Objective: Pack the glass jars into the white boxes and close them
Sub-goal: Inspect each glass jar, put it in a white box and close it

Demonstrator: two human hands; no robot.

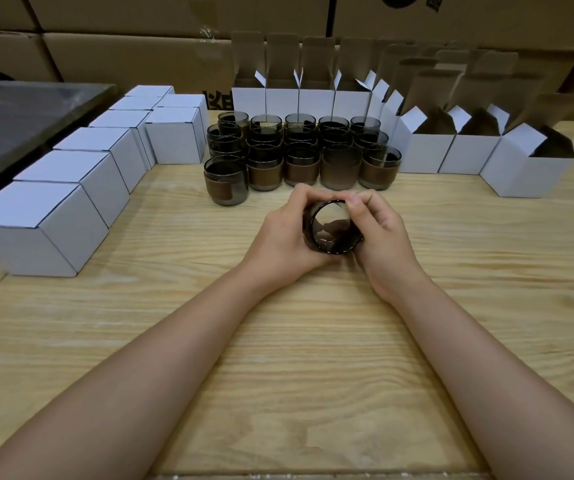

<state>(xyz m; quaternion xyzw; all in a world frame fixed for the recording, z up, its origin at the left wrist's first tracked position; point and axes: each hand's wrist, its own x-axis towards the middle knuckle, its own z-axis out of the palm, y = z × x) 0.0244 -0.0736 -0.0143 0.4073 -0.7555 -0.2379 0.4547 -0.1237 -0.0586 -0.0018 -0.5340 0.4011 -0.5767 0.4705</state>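
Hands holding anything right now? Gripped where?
A glass jar, tipped with its mouth toward the camera. The left hand wraps one side; the right hand grips the opposite side, fingertips near the rim.

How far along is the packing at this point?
Done: a row of closed white boxes sits at left. In hand: the left hand and right hand grip one glass jar, mouth toward the camera. Remaining: many jars stand unpacked, and open boxes wait behind and right.
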